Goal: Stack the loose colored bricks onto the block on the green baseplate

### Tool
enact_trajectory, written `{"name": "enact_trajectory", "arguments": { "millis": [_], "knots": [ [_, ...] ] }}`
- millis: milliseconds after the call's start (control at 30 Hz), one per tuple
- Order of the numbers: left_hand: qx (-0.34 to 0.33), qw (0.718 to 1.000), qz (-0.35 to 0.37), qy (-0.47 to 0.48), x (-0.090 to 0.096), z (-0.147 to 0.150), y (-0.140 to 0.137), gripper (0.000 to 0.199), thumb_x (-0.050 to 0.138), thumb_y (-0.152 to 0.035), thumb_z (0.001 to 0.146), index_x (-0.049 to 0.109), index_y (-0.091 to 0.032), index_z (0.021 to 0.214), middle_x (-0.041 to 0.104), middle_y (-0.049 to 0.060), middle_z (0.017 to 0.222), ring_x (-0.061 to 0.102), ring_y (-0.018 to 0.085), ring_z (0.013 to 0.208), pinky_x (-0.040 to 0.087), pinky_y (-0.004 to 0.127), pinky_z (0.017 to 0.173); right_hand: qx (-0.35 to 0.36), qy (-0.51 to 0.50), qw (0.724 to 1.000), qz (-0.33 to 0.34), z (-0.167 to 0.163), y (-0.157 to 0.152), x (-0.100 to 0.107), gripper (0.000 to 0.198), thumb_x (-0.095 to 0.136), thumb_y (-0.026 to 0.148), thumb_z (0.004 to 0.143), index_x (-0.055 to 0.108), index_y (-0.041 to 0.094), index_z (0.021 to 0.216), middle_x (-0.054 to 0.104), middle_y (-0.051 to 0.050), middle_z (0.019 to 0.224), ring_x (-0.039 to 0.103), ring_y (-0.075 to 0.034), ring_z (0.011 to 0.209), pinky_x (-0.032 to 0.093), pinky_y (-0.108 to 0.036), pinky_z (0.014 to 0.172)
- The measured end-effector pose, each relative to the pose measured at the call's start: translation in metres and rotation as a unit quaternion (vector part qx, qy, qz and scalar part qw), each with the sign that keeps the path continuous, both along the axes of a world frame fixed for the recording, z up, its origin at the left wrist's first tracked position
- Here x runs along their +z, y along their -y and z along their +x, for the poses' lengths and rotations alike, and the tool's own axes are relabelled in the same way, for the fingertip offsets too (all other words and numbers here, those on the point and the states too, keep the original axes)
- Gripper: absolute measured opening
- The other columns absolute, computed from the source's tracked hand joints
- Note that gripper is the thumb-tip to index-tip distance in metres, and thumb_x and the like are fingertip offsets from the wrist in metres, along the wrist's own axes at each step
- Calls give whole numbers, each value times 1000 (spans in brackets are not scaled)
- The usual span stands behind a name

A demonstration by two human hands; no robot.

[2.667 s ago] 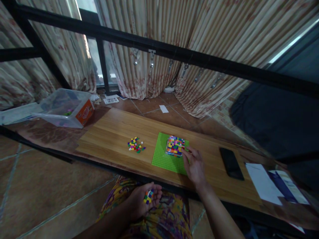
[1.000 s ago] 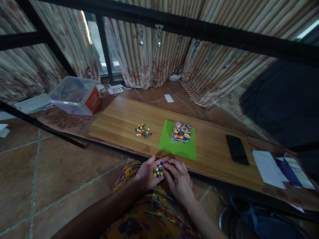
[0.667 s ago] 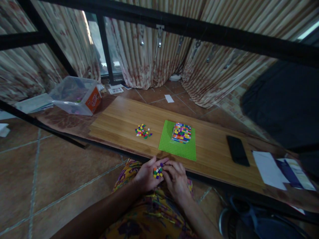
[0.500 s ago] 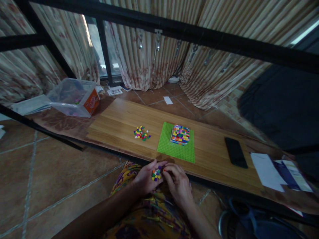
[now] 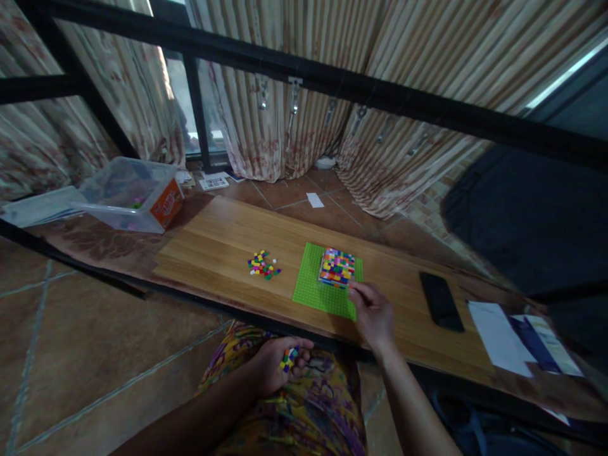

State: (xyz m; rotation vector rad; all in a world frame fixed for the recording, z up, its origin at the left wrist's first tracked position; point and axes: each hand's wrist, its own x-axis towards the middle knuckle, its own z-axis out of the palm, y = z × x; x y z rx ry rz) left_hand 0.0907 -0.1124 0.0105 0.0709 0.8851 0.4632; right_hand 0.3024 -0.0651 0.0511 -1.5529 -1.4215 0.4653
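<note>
My left hand (image 5: 278, 364), palm up with fingers curled, cups several small toy bricks (image 5: 287, 360) in mixed colours over my lap. My right hand (image 5: 375, 313) reaches over the board with thumb and forefinger pinched at the front right corner of a many-coloured brick block (image 5: 337, 267). A small toy brick, mostly hidden, is between those fingertips; it looked orange a moment ago. The block stands on a green studded baseplate (image 5: 308, 285). To its left on the wood lies a loose pile of small bricks (image 5: 264, 266).
The wooden board (image 5: 213, 237) bears a black phone (image 5: 441, 301) at right, with papers (image 5: 498, 335) beyond it. A clear plastic box (image 5: 128, 196) with an orange label stands at far left. A dark metal bar (image 5: 304, 82) crosses above, before striped curtains.
My right hand has left my left palm and moved forward and right to the block, fingers still pinched. My left hand has drawn back towards my lap, its fingers more curled.
</note>
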Motion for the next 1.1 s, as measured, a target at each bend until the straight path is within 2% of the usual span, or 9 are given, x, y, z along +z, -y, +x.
{"name": "enact_trajectory", "arguments": {
  "millis": [167,333,467,633,867,1100],
  "knots": [
    [-3,1000,-2,11,-2,-1,-2,14,59,-18,76,65,-8,83,56,3,67,48,6,53,31,16,46,20,123,992,32,8,-22,5,27,48,34,90,71,19,91,67,-8,93,63,-20,85,49,-35,78],
    [-8,1000,-8,5,-5,-2,-3,14,58,-18,77,65,-8,82,56,3,66,48,6,53,31,16,46,47,264,962,44,12,-35,5,28,44,31,92,69,18,96,67,-9,93,61,-22,85,48,-37,81],
    [-12,1000,-8,5,-5,-3,-2,14,57,-18,78,66,-7,81,57,3,66,49,6,53,33,16,47,49,331,941,56,16,-40,1,28,43,31,93,68,19,90,68,-9,89,59,-22,83,47,-37,78],
    [-8,1000,-2,7,-6,-3,-2,14,58,-19,77,67,-8,80,58,4,67,50,7,53,33,16,47,47,327,941,74,19,-41,-7,28,45,32,92,70,21,86,67,-7,89,58,-22,84,47,-37,78],
    [-15,1000,-5,-5,-6,-3,-4,14,58,-19,78,66,-8,80,58,3,67,49,6,53,34,16,47,12,292,950,109,19,-35,-17,26,48,33,90,72,22,89,66,-8,96,57,-22,89,48,-38,81],
    [-16,1000,-19,1,-3,-3,-5,15,56,-19,78,66,-8,81,57,4,67,49,6,53,34,16,47,-10,252,961,116,13,-32,-26,25,48,33,90,71,23,93,62,-8,103,56,-22,98,49,-41,87]
  ]
}}
